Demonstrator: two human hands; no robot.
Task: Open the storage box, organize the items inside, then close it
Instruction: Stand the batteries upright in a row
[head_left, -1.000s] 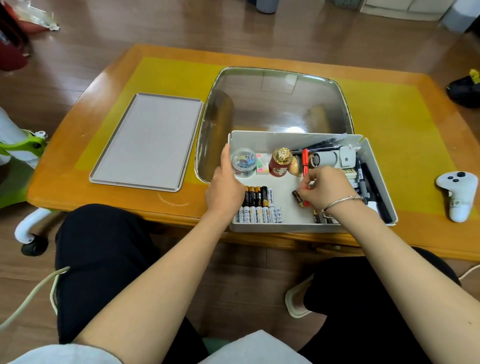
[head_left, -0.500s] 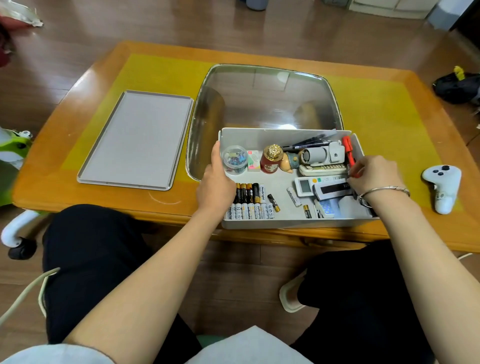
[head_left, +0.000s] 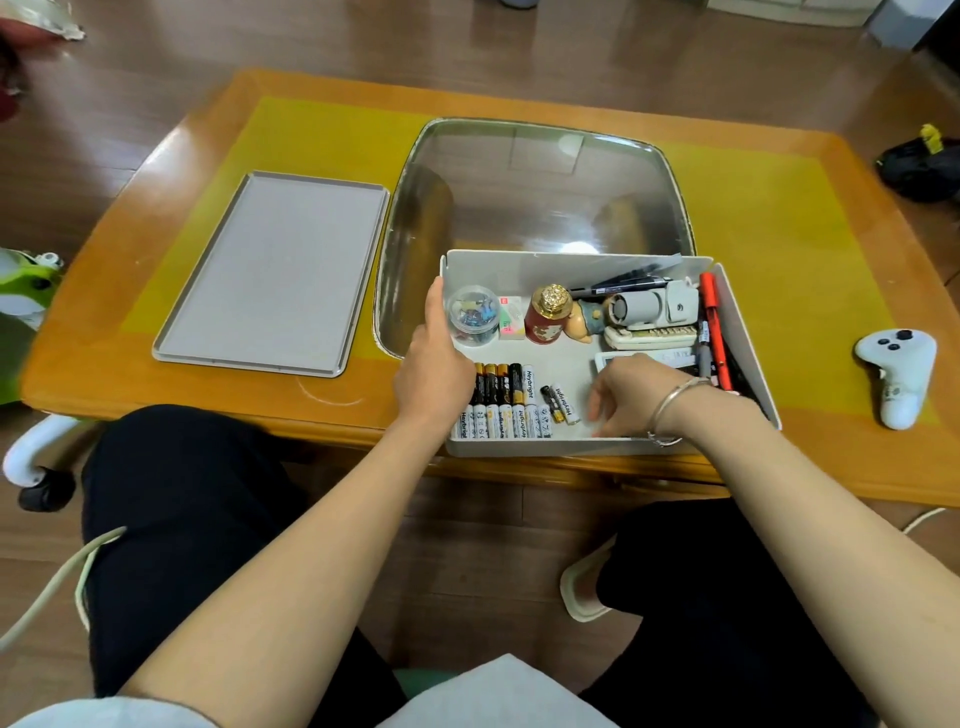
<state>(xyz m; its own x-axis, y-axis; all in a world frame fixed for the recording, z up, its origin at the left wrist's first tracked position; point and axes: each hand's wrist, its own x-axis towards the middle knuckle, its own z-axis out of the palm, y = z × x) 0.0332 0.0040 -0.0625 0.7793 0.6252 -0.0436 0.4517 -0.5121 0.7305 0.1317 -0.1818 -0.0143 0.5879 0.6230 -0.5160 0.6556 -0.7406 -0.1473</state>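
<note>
Right hand (head_left: 631, 392) is reached into storage box (head_left: 571, 267) at table's near edge, fingers loosely curled, nothing held. Left hand (head_left: 434, 364) is wrapped on box's left wall. Sorting step is judged underway (lid (head_left: 275, 270) lies at left). Next, loose batteries (head_left: 560, 402) probably need lining up with battery rows (head_left: 501, 400).

Your arms are bare from the elbows down, and both hands are bare too. A thin silver bangle (head_left: 678, 402) circles your right wrist. At six o'clock the hem of a pale grey-white top (head_left: 493, 696) shows. You wear black trousers (head_left: 171, 519), with a light drawstring cord (head_left: 78, 577) hanging at eight o'clock. A cream slipper (head_left: 579, 597) covers your right foot.
</note>
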